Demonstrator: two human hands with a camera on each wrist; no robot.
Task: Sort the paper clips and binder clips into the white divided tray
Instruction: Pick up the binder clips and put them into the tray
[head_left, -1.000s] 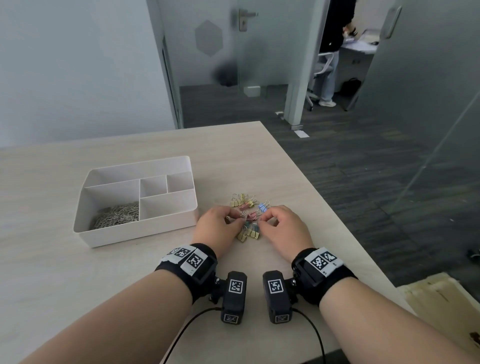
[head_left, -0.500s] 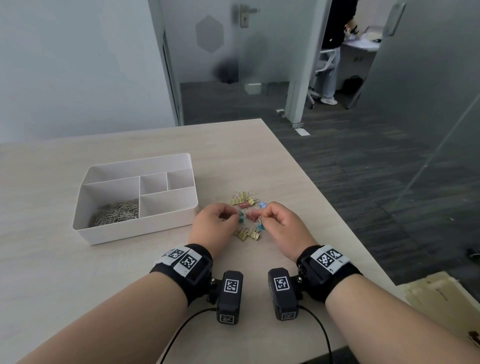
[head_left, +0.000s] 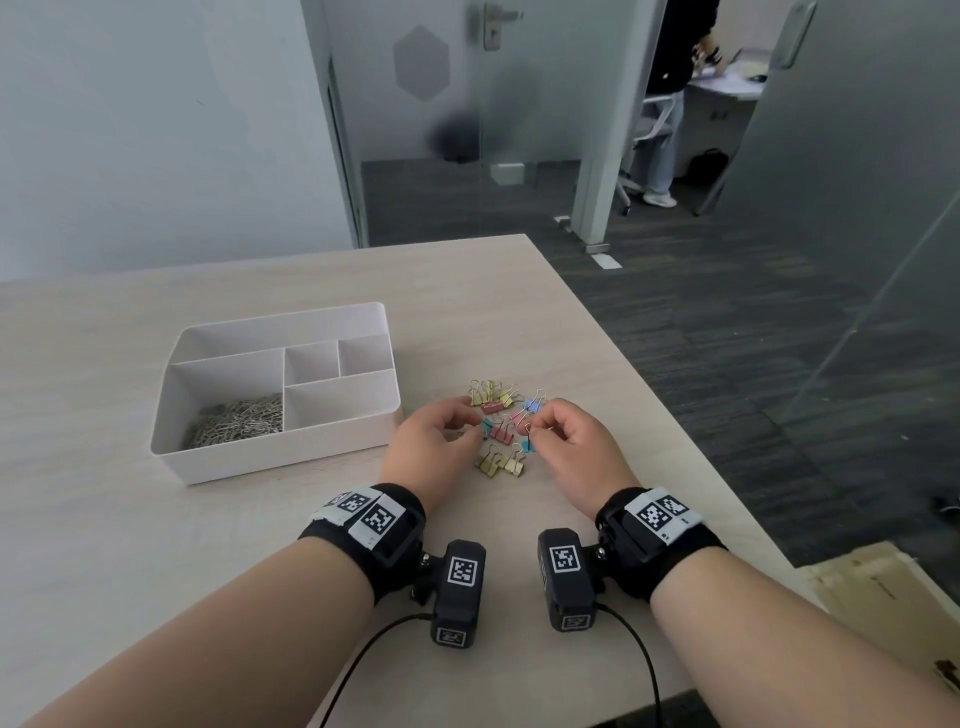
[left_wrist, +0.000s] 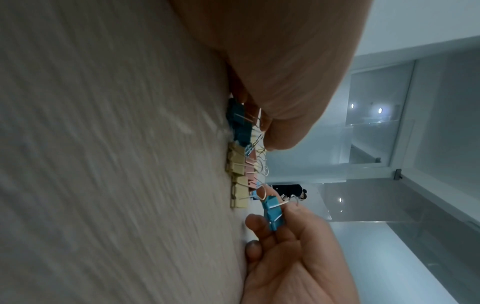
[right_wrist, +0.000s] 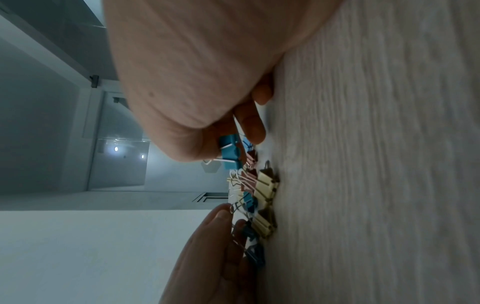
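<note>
A white divided tray (head_left: 363, 415) stands on the table to the left, with silver paper clips (head_left: 239, 426) heaped in its front-left compartment. To its right lies a loose pile of yellow, pink and blue binder clips (head_left: 498, 400). My left hand (head_left: 475, 431) pinches a dark teal binder clip (head_left: 487, 428) low over the pile, also seen in the left wrist view (left_wrist: 237, 121). My right hand (head_left: 530, 428) pinches a light blue binder clip (right_wrist: 230, 151) by its wire handle, just above the table, the same clip showing in the head view (head_left: 527, 444).
The tray's other compartments (head_left: 337, 400) hold nothing. The table's right edge (head_left: 675, 441) runs close beside my right hand, with dark carpet beyond. A person stands at a desk far back behind glass partitions. Cardboard (head_left: 883, 587) lies on the floor at lower right.
Both hands were down in the pile; each has since picked out a blue-toned binder clip and raised it slightly. The hands have drawn a little apart.
</note>
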